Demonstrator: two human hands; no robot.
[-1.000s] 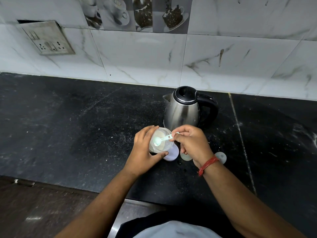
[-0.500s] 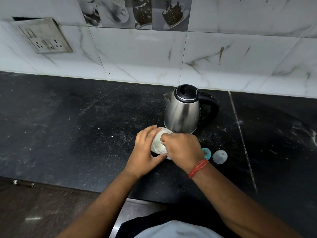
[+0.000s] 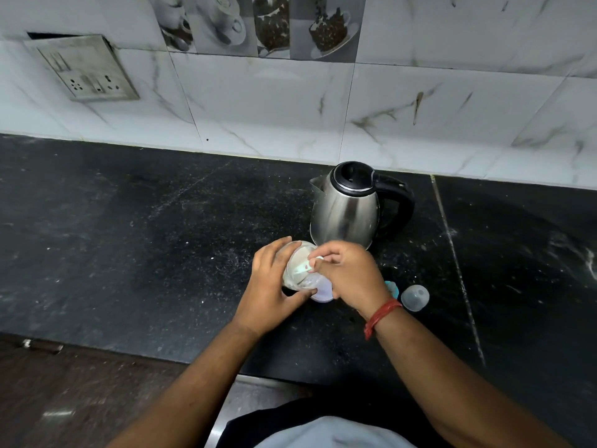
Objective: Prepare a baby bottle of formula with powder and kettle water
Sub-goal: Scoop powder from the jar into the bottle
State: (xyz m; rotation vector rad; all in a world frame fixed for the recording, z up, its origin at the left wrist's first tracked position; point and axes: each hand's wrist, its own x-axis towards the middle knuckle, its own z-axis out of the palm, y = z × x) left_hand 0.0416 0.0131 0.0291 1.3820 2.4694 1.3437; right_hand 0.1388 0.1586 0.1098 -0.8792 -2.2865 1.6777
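Holding the powder jar (image 3: 295,265) tilted on the black counter (image 3: 129,237), our left hand (image 3: 269,286) has fingers wrapped round its wall. We see pale powder inside. Our right hand (image 3: 347,276) pinches the scoop (image 3: 303,269), whose bowl is down in the jar mouth. Kettle (image 3: 347,208) stands just behind, lid closed, contents hidden. Clear dome cap (image 3: 415,297) and a teal piece (image 3: 392,287) lie right of our wrist; we can't tell what the teal piece is.
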